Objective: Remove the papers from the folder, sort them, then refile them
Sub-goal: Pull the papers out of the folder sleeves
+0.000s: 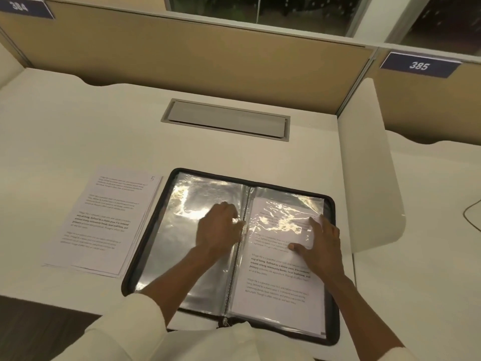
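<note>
Black zip folder [335, 295] is laid open at the desk [78, 121] near edge. Its clear sleeves are glossy and wrinkled; a printed sheet [276, 282] is seen in the right one. Right hand [321, 242] is pressed flat on it, fingers spread. Left hand [220, 229] is set by the spine, fingers bent; whether anything is pinched cannot be told. Papers [104, 220], top marked 5, are stacked just left.
</note>
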{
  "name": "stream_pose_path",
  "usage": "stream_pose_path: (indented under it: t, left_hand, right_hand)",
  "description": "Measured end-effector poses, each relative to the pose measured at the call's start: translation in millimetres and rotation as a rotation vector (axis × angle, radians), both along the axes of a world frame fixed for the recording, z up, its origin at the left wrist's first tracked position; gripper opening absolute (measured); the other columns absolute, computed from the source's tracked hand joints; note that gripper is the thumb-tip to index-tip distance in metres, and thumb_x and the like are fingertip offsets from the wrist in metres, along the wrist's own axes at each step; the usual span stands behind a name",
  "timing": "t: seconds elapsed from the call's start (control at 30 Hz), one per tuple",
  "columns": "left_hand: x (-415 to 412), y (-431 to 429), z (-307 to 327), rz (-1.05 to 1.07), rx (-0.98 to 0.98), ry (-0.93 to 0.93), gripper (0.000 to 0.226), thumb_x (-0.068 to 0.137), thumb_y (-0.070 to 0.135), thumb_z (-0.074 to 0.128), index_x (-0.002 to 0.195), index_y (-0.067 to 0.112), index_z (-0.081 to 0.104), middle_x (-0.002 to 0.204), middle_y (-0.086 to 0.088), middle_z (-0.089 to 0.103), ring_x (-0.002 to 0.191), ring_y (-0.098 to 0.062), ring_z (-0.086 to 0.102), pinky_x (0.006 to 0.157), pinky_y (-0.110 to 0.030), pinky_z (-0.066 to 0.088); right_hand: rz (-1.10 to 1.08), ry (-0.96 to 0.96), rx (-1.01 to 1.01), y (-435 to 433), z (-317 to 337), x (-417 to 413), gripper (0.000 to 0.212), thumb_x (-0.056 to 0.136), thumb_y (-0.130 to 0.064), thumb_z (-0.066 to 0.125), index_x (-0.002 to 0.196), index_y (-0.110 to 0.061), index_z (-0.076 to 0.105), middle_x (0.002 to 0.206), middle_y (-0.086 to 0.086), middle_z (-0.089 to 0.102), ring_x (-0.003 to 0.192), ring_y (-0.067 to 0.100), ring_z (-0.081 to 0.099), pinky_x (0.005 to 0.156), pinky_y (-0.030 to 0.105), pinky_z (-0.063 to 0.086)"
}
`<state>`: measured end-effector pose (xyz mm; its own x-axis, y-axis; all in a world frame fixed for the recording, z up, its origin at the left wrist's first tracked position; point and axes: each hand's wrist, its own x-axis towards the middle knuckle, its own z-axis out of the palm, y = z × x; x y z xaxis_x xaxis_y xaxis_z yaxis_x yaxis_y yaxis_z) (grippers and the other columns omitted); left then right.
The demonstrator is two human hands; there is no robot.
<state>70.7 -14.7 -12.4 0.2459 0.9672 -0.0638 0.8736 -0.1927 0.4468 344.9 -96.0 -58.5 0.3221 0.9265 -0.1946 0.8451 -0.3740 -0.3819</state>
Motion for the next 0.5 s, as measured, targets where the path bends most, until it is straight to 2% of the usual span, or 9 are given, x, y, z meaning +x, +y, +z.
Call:
stream_pose_path:
  t: [0.1, 0.2, 0.27, 0.33, 0.43, 0.5]
  left_hand:
    - [22, -11, -10, -0.190, -0.015, -0.035, 0.049, 0.093, 0.053, 0.073, 0.128, 0.022, 0.061, 0.132, 0.005, 0.059, 0.119, -0.015, 0.056, 0.093, -0.033, 0.053]
    - [33, -19, -22, -0.338, -0.076, 0.073, 0.077, 0.090, 0.057, 0.074, 0.151, 0.019, 0.046, 0.167, -0.002, 0.033, 0.152, -0.022, 0.032, 0.119, -0.041, 0.038]
    - [34, -22, -28, -0.370, -0.092, 0.100, 0.080, 0.091, 0.056, 0.073, 0.154, 0.018, 0.043, 0.174, -0.003, 0.019, 0.159, -0.023, 0.019, 0.122, -0.044, 0.035]
    - [34, -25, -31, -0.376, -0.093, 0.106, 0.079, 0.092, 0.055, 0.072, 0.155, 0.018, 0.042, 0.175, -0.002, 0.014, 0.161, -0.022, 0.014, 0.122, -0.045, 0.037]
    - [34, -25, -30, -0.369, -0.100, 0.104, 0.079, 0.092, 0.054, 0.073, 0.156, 0.019, 0.041, 0.175, -0.001, 0.015, 0.161, -0.021, 0.015, 0.121, -0.044, 0.037]
    - [36, -24, -28, -0.369, -0.098, 0.116, 0.080, 0.091, 0.053, 0.074, 0.156, 0.019, 0.041, 0.175, -0.001, 0.016, 0.161, -0.022, 0.015, 0.121, -0.044, 0.037]
  right_hand:
    - [0.017, -0.017, -0.016, 4, 4, 4, 0.103, 0.079, -0.064, 0.081, 0.160, -0.019, 0.035, 0.171, 0.006, 0.025, 0.154, 0.032, 0.024, 0.123, 0.052, 0.030]
    - [0.057, -0.023, -0.016, 9, 5, 10, 0.113, 0.078, -0.067, 0.080, 0.164, -0.019, 0.024, 0.175, 0.005, 0.016, 0.158, 0.031, 0.018, 0.124, 0.052, 0.026]
    - [0.081, -0.018, -0.023, 12, 4, 14, 0.119, 0.077, -0.068, 0.080, 0.165, -0.019, 0.017, 0.175, 0.003, 0.011, 0.160, 0.029, 0.014, 0.124, 0.053, 0.025]
    - [0.088, -0.012, -0.044, 16, 2, 17, 0.124, 0.075, -0.070, 0.080, 0.166, -0.019, 0.013, 0.176, 0.002, 0.011, 0.161, 0.028, 0.011, 0.125, 0.054, 0.024]
    - [0.084, 0.005, -0.063, 19, -2, 20, 0.124, 0.075, -0.071, 0.080, 0.165, -0.018, 0.013, 0.175, 0.002, 0.014, 0.161, 0.028, 0.010, 0.125, 0.055, 0.024]
    - [0.071, 0.012, -0.043, 20, -2, 21, 0.117, 0.076, -0.069, 0.079, 0.163, -0.020, 0.018, 0.173, 0.001, 0.021, 0.160, 0.027, 0.015, 0.125, 0.055, 0.026]
